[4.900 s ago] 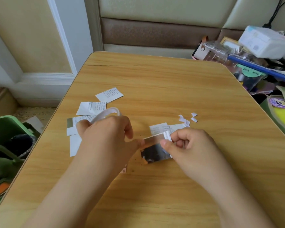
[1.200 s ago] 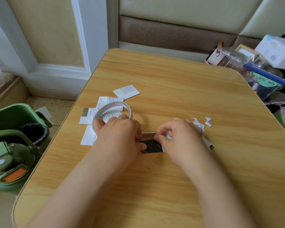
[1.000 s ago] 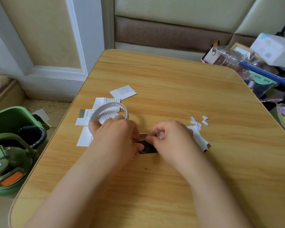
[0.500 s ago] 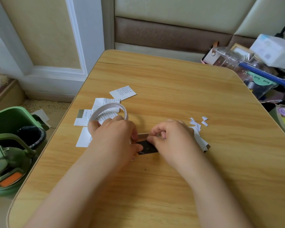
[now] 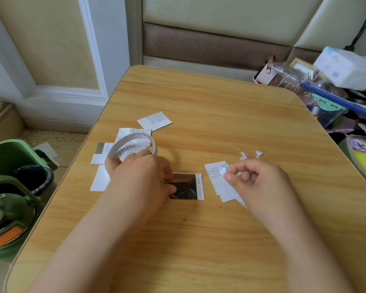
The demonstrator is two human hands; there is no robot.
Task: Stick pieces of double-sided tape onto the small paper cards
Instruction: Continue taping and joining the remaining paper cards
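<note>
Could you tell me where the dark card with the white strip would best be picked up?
Probably pinch the dark card at its free right edge, by the white strip, coming from the right: it lies flat, and the left hand covers its left end.

A wooden table with rounded corners fills the middle of the frame; a thin seam crosses it near its far edge. At the lower left, on the floor, stands a green bin with a black liner, and a green lidded container with an orange patch sits in front of it. Behind the table runs a padded seat back in cream and brown. At the upper right lies a clutter of things: a white box, a blue rod, and clear plastic packaging.
</note>
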